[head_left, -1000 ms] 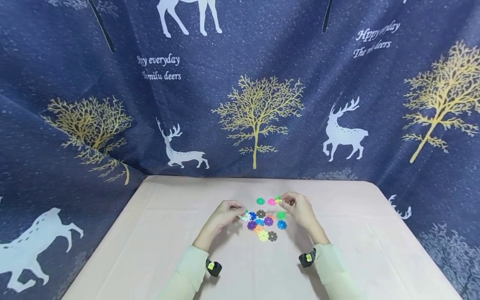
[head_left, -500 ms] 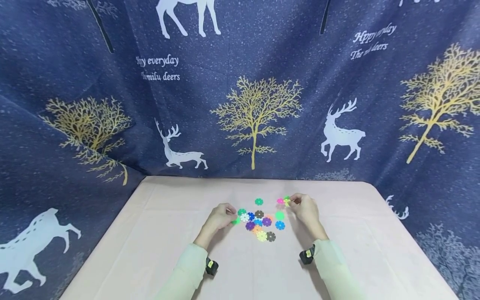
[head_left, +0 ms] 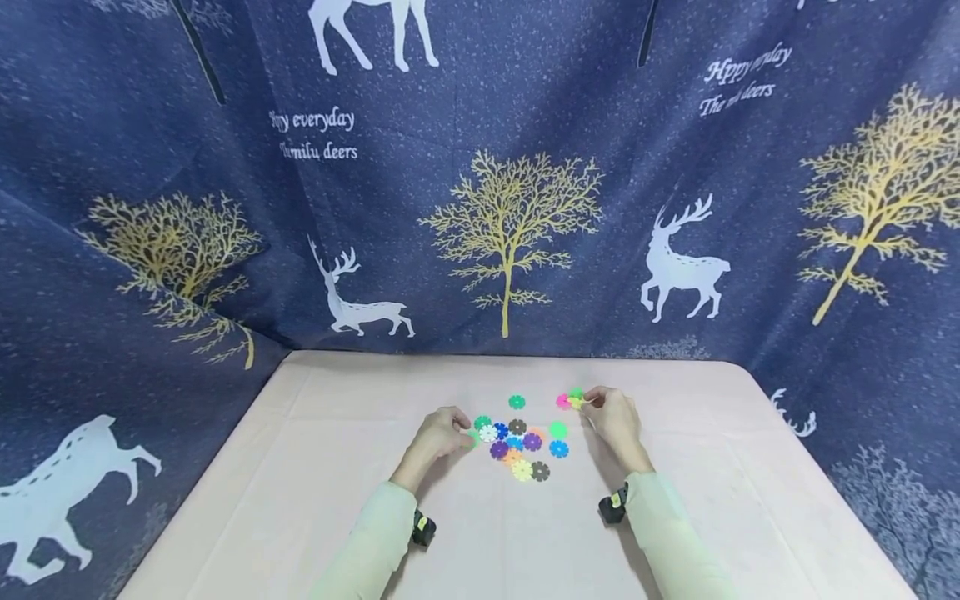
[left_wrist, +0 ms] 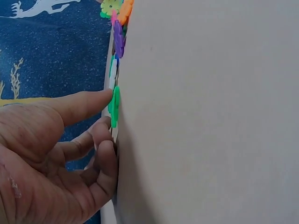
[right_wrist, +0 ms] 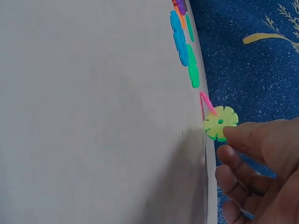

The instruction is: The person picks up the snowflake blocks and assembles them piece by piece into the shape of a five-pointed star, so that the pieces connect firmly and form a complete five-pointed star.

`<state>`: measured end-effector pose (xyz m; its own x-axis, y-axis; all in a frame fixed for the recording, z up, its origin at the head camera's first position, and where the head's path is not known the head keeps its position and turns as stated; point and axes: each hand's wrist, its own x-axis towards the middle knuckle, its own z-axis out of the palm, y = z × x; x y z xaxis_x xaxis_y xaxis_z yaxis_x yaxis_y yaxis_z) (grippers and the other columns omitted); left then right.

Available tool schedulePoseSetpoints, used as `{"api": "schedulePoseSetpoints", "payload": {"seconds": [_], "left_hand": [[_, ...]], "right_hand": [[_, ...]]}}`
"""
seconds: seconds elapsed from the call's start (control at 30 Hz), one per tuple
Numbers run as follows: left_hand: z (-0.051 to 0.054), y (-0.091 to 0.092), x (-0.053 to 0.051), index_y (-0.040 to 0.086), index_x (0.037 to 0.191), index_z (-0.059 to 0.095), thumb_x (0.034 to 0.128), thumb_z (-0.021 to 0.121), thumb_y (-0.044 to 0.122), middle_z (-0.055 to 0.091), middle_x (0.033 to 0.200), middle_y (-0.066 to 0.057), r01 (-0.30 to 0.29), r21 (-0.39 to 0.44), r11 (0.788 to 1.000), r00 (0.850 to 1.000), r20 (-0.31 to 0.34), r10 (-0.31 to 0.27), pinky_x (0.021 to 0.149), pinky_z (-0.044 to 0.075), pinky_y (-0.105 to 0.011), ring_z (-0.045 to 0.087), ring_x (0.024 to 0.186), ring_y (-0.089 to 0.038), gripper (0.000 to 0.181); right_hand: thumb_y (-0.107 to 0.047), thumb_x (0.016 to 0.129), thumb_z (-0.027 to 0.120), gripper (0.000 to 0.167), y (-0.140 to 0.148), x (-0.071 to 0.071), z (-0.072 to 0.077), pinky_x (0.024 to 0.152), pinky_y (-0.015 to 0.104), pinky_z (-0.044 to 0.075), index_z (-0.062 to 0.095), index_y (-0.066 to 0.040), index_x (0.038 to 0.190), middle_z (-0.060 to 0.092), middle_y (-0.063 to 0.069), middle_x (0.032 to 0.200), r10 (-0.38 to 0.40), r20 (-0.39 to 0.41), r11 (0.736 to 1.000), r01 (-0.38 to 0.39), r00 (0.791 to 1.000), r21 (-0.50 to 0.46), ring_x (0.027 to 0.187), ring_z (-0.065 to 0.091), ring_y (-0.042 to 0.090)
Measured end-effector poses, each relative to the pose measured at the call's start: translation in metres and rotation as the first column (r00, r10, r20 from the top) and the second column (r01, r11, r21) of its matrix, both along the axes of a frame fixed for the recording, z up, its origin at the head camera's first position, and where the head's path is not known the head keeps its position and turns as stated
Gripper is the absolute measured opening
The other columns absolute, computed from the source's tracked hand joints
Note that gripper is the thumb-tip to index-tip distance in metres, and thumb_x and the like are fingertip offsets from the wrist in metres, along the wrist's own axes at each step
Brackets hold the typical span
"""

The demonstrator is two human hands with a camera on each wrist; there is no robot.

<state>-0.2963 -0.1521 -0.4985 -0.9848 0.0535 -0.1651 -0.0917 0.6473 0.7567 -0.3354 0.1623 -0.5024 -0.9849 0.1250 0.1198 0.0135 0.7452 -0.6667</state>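
Note:
Flower-shaped discs in many colours lie in a loose cluster, among them a white one [head_left: 487,432] and a purple one [head_left: 532,442]. At the cluster's left edge the left hand [head_left: 437,434] pinches a green disc [left_wrist: 115,106] between thumb and fingers. Farther right and back, the right hand [head_left: 615,419] pinches a yellow disc [right_wrist: 221,122], seen nearly face-on in the right wrist view. A pink disc [head_left: 564,402] and a green one [head_left: 576,393] are next to the yellow disc; whether they are joined to it, I cannot tell.
A pale cloth covers the table [head_left: 337,500]. Behind it hangs a dark blue curtain [head_left: 465,100] with deer and golden trees. A green disc [head_left: 517,402] lies apart at the back of the cluster. Black wrist cameras [head_left: 423,529] are on both sleeves.
The left hand has moved a little left from the white disc and holds a green disc at the edge. The right hand has shifted right, with the yellow, pink and green discs moving along.

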Motion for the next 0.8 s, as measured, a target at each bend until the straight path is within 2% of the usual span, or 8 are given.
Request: {"api": "schedulePoseSetpoints", "payload": {"seconds": [0.17, 0.3, 0.4, 0.57, 0.7, 0.8], "left_hand": [[0.001, 0.000, 0.000, 0.004, 0.099, 0.067, 0.0734, 0.082, 0.008, 0.056, 0.089, -0.005, 0.000, -0.035, 0.999, 1.000, -0.026, -0.001, 0.068, 0.048, -0.032, 0.053, 0.079, -0.020, 0.030], [0.002, 0.000, 0.002, 0.005, 0.096, 0.067, 0.0728, 0.082, 0.009, 0.058, 0.089, -0.005, -0.005, -0.042, 0.999, 1.000, -0.027, 0.004, 0.071, 0.049, -0.034, 0.054, 0.081, -0.020, 0.028], [0.001, 0.000, 0.003, 0.005, 0.095, 0.067, 0.0724, 0.081, 0.008, 0.059, 0.090, -0.004, -0.008, -0.034, 0.999, 1.000, -0.019, 0.007, 0.073, 0.051, -0.035, 0.055, 0.082, -0.020, 0.027], [-0.001, 0.000, 0.004, 0.004, 0.097, 0.067, 0.0754, 0.080, 0.009, 0.060, 0.091, -0.005, -0.003, 0.004, 1.000, 1.000, -0.007, 0.003, 0.075, 0.051, -0.036, 0.056, 0.084, -0.021, 0.026], [-0.001, 0.001, 0.007, 0.004, 0.097, 0.067, 0.0802, 0.078, 0.010, 0.062, 0.088, -0.004, 0.023, 0.024, 0.999, 1.000, 0.000, -0.023, 0.071, 0.051, -0.034, 0.058, 0.080, -0.020, 0.021], [0.000, 0.003, 0.009, 0.004, 0.096, 0.066, 0.0826, 0.077, 0.010, 0.063, 0.084, -0.004, 0.043, 0.032, 0.999, 0.999, 0.010, -0.043, 0.066, 0.050, -0.030, 0.058, 0.075, -0.018, 0.018]], "right_hand": [[-0.017, 0.088, 0.074, 0.018, -0.002, 0.004, 0.003, 0.066, 0.037, 0.050, 0.073, -0.005, 0.102, 0.071, 0.008, 0.090, 0.004, 0.059, 1.000, -0.004, 0.998, -0.003, 0.077, 0.063, 0.023], [-0.017, 0.087, 0.075, 0.017, -0.005, 0.009, 0.003, 0.063, 0.034, 0.049, 0.072, -0.004, 0.097, 0.070, 0.008, 0.085, 0.046, 0.113, 0.999, -0.043, 0.992, -0.030, 0.072, 0.061, 0.022], [-0.016, 0.087, 0.076, 0.015, -0.010, 0.011, 0.003, 0.065, 0.033, 0.048, 0.072, -0.005, 0.095, 0.068, 0.006, 0.084, 0.082, 0.146, 0.996, -0.077, 0.986, -0.044, 0.072, 0.059, 0.021], [-0.015, 0.086, 0.077, 0.009, -0.016, 0.013, 0.001, 0.071, 0.037, 0.049, 0.074, -0.008, 0.092, 0.069, 0.004, 0.086, 0.122, 0.153, 0.993, -0.121, 0.981, -0.018, 0.077, 0.059, 0.022], [-0.016, 0.086, 0.078, 0.011, -0.020, 0.013, -0.001, 0.077, 0.040, 0.051, 0.074, -0.011, 0.094, 0.070, 0.005, 0.092, 0.155, 0.183, 0.988, -0.154, 0.971, -0.015, 0.084, 0.062, 0.023], [-0.015, 0.084, 0.079, 0.015, -0.025, 0.014, 0.000, 0.079, 0.040, 0.052, 0.072, -0.011, 0.096, 0.068, 0.007, 0.095, 0.191, 0.221, 0.981, -0.182, 0.956, -0.061, 0.086, 0.062, 0.024]]}}
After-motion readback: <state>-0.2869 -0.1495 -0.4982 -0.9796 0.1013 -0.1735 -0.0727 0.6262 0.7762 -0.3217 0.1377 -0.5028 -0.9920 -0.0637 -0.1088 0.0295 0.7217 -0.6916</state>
